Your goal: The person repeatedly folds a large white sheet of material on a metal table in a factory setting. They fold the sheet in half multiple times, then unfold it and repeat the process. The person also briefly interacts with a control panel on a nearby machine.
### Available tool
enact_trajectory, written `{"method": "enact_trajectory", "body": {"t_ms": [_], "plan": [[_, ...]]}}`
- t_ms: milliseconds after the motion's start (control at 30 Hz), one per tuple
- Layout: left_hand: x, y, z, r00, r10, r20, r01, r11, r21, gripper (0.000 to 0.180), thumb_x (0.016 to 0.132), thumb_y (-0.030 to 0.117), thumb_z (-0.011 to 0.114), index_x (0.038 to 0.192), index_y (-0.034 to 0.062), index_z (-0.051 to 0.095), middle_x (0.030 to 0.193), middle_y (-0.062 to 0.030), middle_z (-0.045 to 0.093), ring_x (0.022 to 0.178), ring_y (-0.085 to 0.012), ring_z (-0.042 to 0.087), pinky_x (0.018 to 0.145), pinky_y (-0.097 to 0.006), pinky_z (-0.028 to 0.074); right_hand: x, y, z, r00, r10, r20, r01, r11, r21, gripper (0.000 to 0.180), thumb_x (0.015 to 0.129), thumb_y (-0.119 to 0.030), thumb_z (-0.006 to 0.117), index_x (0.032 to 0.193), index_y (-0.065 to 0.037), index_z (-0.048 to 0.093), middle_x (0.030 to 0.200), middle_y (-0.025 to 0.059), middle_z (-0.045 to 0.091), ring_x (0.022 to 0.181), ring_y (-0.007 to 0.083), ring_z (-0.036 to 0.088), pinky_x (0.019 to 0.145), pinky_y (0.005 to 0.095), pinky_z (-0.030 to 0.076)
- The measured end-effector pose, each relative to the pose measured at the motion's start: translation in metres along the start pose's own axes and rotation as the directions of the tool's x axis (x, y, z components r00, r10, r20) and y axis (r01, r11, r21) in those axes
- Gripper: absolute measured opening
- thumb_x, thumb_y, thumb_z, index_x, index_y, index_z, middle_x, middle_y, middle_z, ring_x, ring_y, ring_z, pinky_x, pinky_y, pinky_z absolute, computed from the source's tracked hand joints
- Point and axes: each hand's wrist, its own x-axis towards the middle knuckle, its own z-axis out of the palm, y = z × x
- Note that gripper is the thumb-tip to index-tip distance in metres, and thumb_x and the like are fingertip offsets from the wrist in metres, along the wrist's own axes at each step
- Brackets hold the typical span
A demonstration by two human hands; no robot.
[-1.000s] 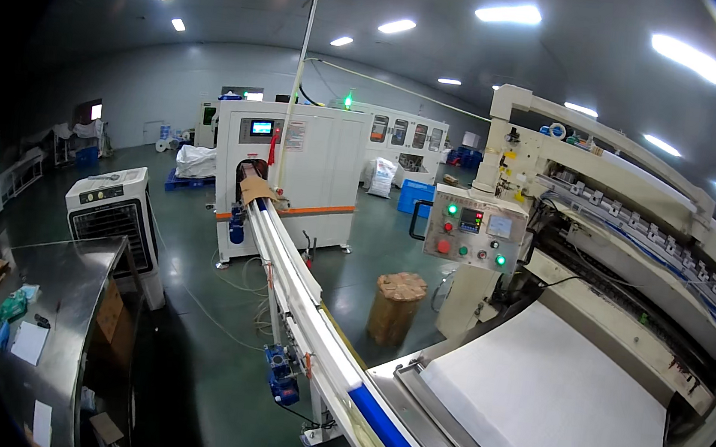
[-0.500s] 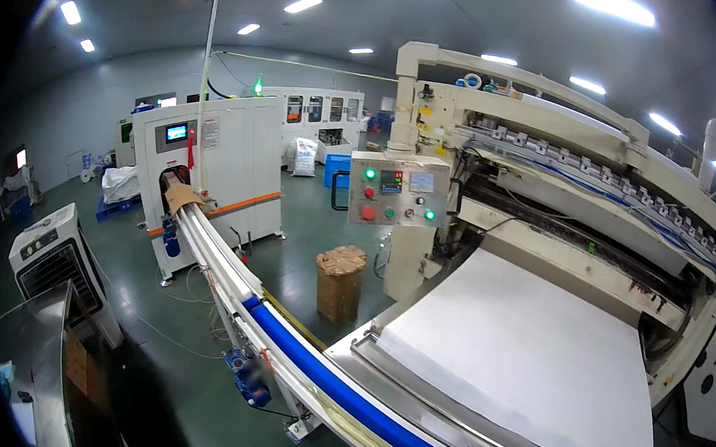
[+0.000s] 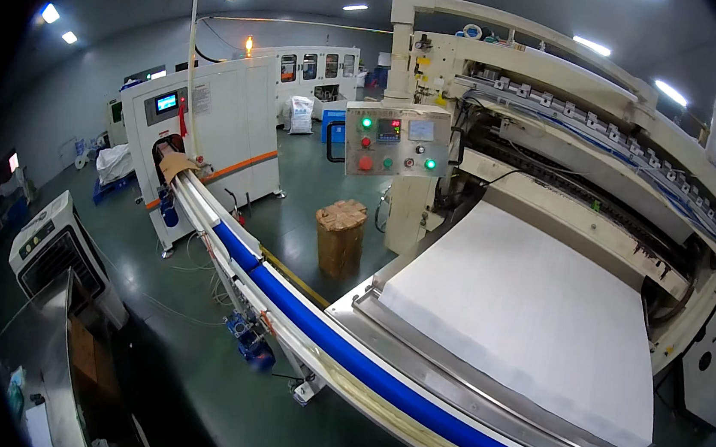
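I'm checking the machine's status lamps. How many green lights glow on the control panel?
3 on the control panel: one at upper left, one lower middle, one at lower right. The other round buttons look red. No hands are in view.

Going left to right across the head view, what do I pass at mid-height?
Grey portable air cooler on the floor → white cabinet machine with a small blue screen → brown wrapped cardboard drum → grey control panel with red and green buttons → wide white paper sheet stack.
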Motion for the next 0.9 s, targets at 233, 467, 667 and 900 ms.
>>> {"method": "enact_trajectory", "body": {"t_ms": [233,467,667,900], "plan": [[-0.029,0.120,0.018,0.911,0.044,0.411,0.216,0.797,-0.564,0.056,0.094,0.047,0.041,0.133,0.0062,0.043,0.126,-0.0176,0.053,0.114,-0.0305,0.052,0.095,-0.041,0.041,0.112,-0.176,0.044,0.929,0.349,0.126,-0.254,0.846,-0.468,0.037,0.081,-0.038,0.055,0.089,-0.003,0.066,0.087,0.0204,0.065,0.082,0.0364,0.062,0.071,0.0457,0.048],[-0.006,0.172,0.049,0.772,0.516,0.371,-0.278,0.799,-0.533,0.062,0.097,0.048,0.037,0.140,0.0033,0.033,0.138,-0.0146,0.040,0.127,-0.0251,0.037,0.106,-0.037,0.029,0.155,-0.264,0.083,0.969,0.113,0.220,-0.055,0.965,-0.256,0.039,0.084,-0.041,0.055,0.105,-0.008,0.061,0.095,0.0176,0.065,0.091,0.0360,0.062,0.078,0.0441,0.048],[-0.005,0.162,0.056,0.641,0.659,0.394,-0.464,0.741,-0.485,0.067,0.096,0.048,0.036,0.145,0.0035,0.021,0.146,-0.0148,0.027,0.134,-0.0261,0.026,0.110,-0.037,0.022,0.156,-0.261,0.087,0.959,0.120,0.258,-0.021,0.935,-0.355,0.035,0.084,-0.041,0.056,0.098,-0.009,0.064,0.088,0.0174,0.066,0.081,0.0373,0.063,0.070,0.0437,0.050],[-0.024,0.178,0.048,0.698,0.599,0.394,-0.346,0.763,-0.546,0.072,0.093,0.051,0.042,0.145,0.0060,0.020,0.144,-0.0143,0.029,0.132,-0.0254,0.030,0.108,-0.038,0.026,0.151,-0.282,0.084,0.967,0.143,0.213,-0.048,0.917,-0.397,0.033,0.083,-0.041,0.056,0.094,-0.011,0.065,0.088,0.0169,0.066,0.081,0.0382,0.062,0.070,0.0451,0.050]]}}
